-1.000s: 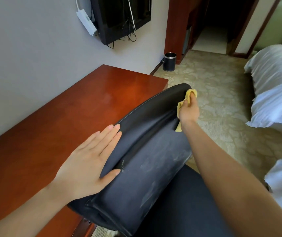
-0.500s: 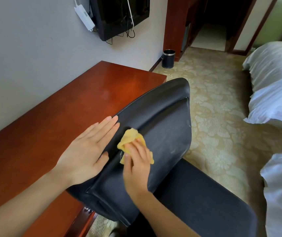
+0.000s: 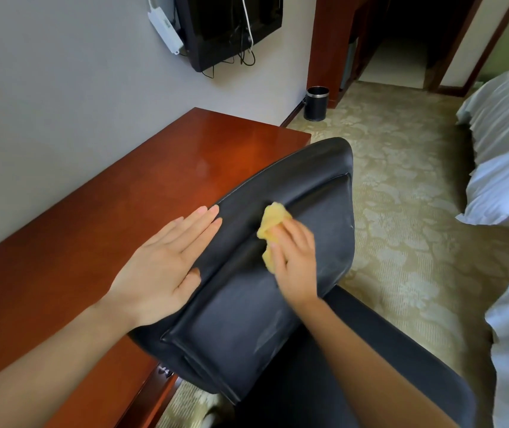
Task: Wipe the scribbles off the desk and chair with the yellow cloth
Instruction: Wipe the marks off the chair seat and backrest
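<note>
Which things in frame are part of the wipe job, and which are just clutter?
Job: yellow cloth, right hand gripping it, chair, left hand flat on the chair's edge, desk.
Clutter: bin, wall TV, pillows.

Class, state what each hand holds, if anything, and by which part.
Right hand grips the bunched yellow cloth by its nearer part. Left hand holds nothing; it rests flat on the chair back.

Most of yellow cloth (image 3: 273, 219) hidden under right hand (image 3: 296, 261) on chair (image 3: 241, 319) backrest; chair seat cut by bottom edge.
</note>
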`<state>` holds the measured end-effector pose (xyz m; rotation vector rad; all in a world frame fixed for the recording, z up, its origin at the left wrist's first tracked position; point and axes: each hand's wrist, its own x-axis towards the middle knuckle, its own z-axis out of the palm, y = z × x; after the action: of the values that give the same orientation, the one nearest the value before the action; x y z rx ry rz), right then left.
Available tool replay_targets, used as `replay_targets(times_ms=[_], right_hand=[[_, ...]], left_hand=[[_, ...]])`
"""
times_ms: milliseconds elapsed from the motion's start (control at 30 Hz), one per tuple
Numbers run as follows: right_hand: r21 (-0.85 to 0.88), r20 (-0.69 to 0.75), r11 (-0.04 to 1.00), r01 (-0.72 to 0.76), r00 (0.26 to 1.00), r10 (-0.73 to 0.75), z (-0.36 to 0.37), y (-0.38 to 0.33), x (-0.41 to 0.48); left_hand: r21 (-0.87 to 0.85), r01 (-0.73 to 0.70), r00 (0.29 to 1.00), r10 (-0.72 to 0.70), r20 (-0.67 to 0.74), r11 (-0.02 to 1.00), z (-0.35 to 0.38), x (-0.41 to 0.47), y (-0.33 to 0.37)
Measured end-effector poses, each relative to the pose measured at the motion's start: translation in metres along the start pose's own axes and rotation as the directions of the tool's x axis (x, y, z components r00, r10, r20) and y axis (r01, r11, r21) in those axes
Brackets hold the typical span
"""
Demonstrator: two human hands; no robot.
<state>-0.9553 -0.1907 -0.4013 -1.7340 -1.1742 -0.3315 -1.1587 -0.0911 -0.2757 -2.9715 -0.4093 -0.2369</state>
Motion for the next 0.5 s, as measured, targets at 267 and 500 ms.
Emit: replay_targets(times_ms=[267, 500], right_hand=[[0.151, -0.178, 0.922, -0.356, 0.908, 0.38, -0.017, 0.048, 0.098], [0.41, -0.11, 0.563, -0.718, 0.574, 0.812, -0.019, 0.076, 0.185]], left_hand=[[0.011, -0.02, 1.0, 0.019, 0.016, 1.0, 0.0, 0.001, -0.001], [-0.04, -0.004, 1.0, 0.004, 0.001, 0.999, 0.0, 0.003, 0.0]])
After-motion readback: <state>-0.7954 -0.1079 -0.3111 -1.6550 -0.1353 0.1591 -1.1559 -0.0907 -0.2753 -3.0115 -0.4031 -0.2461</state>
